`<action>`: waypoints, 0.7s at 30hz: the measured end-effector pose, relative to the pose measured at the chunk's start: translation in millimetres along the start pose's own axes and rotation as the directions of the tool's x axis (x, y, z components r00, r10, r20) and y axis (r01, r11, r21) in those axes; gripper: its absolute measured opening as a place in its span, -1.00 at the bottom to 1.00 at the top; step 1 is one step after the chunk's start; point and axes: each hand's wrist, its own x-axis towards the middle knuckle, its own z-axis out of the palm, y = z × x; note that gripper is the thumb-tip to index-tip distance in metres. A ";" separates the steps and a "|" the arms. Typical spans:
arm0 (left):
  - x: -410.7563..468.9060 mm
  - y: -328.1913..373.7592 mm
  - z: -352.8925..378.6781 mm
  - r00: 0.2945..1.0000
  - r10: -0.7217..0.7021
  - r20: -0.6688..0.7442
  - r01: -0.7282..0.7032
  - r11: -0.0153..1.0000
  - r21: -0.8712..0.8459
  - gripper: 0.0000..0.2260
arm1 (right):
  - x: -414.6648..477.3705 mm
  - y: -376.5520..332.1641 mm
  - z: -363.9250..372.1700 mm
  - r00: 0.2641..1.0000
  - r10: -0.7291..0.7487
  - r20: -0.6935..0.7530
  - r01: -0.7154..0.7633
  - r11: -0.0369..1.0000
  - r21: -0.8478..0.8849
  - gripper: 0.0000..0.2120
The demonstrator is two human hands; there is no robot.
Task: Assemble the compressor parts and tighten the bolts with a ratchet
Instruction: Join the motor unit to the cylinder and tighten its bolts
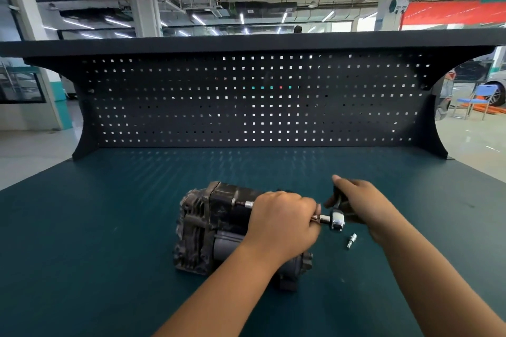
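Teal matting covers the table [109,227]. The dark, grimy compressor [208,227] lies mid-table, toward the front edge. The left hand [282,227] rests over the compressor's right end, its fingers curled round the chrome extension of the ratchet [337,221]. The right hand [358,202] holds the ratchet's handle, fingers wrapped round it. A small loose socket bit [351,240] lies just beside the ratchet head, on its right-edge side.

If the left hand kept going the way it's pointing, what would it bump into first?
The left hand would most likely hit the ratchet's shiny head first, just past its knuckles; the right hand is close behind. Depth is unclear.
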 end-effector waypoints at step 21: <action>16.7 0.0 -0.6 0.980 -0.039 0.195 0.041 0.999 -0.005 -0.87 | -81.3 17.9 21.9 0.464 -0.884 -0.053 0.875 0.467 -0.129 -0.68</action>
